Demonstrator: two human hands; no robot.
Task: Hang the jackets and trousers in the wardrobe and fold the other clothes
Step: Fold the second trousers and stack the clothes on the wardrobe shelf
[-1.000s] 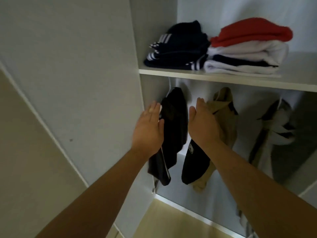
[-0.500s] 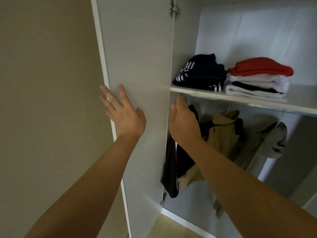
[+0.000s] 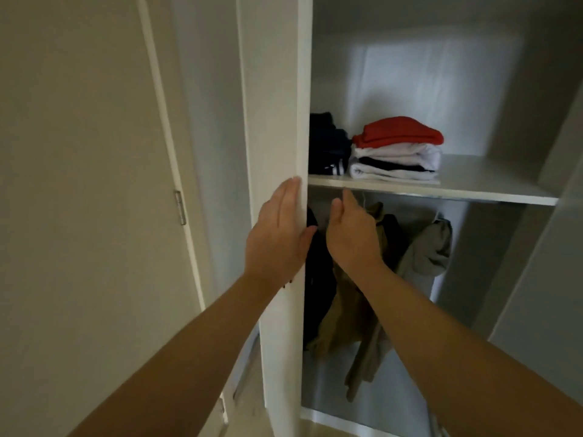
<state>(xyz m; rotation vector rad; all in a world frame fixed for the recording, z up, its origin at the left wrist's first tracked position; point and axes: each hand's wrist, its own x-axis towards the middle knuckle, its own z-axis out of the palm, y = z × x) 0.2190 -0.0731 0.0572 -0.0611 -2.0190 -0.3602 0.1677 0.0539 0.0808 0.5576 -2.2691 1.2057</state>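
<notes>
Well, the person stands close to the open white wardrobe, whose tall white wardrobe door [image 3: 277,121] is seen nearly edge-on in the middle of the view. The left hand [image 3: 277,234] lies flat against that door by its free edge, its fingers [image 3: 288,200] straight and together and pointing up, the thumb reaching just past the edge. The right hand [image 3: 353,234] is raised beside it inside the opening, holding nothing, its fingers [image 3: 350,200] loosely straight, just below the white wardrobe shelf [image 3: 473,193]. Whether it touches the clothes behind it I cannot tell. On the shelf sits a folded pile of dark navy clothes with white stripes [image 3: 328,146], partly hidden by the door, and right beside it a folded stack with a red garment on top of white and dark layers [image 3: 397,152]. Under the shelf hang a black garment [image 3: 318,294] nearest the door, a tan jacket [image 3: 356,316] next to it with a sleeve trailing low, and a grey garment [image 3: 429,250] farther right, a little apart. At far left a beige room door with a metal hinge [image 3: 179,207] stands against the wall
</notes>
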